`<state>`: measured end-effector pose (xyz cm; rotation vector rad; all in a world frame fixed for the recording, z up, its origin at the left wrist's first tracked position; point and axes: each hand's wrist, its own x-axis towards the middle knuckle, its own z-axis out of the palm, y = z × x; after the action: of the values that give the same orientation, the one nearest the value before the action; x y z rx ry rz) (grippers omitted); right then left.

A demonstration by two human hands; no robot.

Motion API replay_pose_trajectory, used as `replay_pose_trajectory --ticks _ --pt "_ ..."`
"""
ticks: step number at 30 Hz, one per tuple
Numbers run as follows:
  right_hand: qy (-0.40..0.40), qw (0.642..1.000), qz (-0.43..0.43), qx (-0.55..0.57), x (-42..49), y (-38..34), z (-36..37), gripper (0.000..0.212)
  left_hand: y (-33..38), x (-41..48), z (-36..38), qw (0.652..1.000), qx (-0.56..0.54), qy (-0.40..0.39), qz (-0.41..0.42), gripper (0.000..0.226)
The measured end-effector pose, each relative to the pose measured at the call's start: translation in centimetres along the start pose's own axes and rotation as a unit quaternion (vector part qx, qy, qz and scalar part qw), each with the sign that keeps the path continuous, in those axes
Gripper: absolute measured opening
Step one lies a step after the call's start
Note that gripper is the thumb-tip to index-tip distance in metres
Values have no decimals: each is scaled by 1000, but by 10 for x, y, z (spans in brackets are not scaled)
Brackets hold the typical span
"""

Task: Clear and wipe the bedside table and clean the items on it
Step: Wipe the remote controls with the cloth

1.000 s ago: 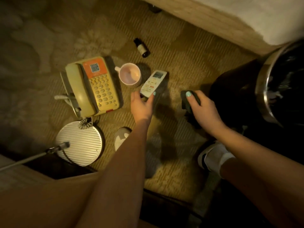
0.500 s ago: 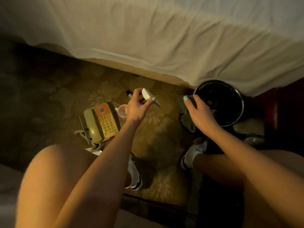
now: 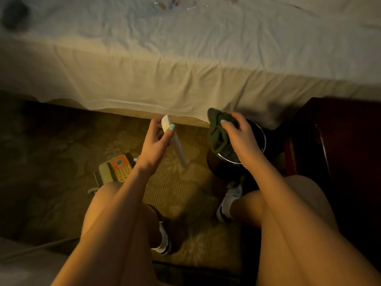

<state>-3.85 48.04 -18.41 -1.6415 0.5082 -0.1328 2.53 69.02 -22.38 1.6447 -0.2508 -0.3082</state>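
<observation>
My left hand (image 3: 153, 144) holds a white remote control (image 3: 177, 145) up in front of me, seen edge-on, with the thumb across its upper end. My right hand (image 3: 240, 137) grips a dark green cloth (image 3: 217, 133) just right of the remote; the two are apart. Down on the patterned carpet lies a beige telephone with an orange keypad (image 3: 117, 169), partly hidden behind my left forearm and knee. The dark wooden bedside table (image 3: 338, 141) stands at the right edge.
A round metal-rimmed bin (image 3: 260, 141) stands on the floor under my right hand, next to the bedside table. A bed with a white sheet (image 3: 185, 58) fills the upper half. My knees and both feet in white-and-black shoes occupy the lower middle.
I picked the remote up off the carpet with my left hand and raised it. My right hand lifted the cloth too. The view rose from the floor towards the bed; mug, bottle and lamp base left view.
</observation>
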Motion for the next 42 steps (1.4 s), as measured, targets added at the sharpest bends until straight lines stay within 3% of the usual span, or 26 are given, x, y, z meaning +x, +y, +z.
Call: replay_pose_trajectory --ticks 4,10,19,27,32,39,42 --pt "14 989 -140 -37 -2 -7 6 19 14 8 24 1000 -13 -26 -7 32" --pt "8 972 -214 -97 15 -3 36 27 19 27 47 999 -13 -32 -2 55" --pt "8 934 -239 -265 24 1 63 42 17 34 40 998 -29 -48 -10 32" --pt "-53 928 -263 -260 12 16 73 37 11 33 25 991 -112 2 -79 43" --pt "-80 934 -270 -221 -6 23 58 32 13 31 31 989 -132 27 -62 33" --pt "-216 926 -236 -203 -28 28 48 32 10 40 18 982 -151 62 -96 43" --pt "-147 955 -213 -147 -20 15 35 27 11 42 12 972 -188 26 -136 50"
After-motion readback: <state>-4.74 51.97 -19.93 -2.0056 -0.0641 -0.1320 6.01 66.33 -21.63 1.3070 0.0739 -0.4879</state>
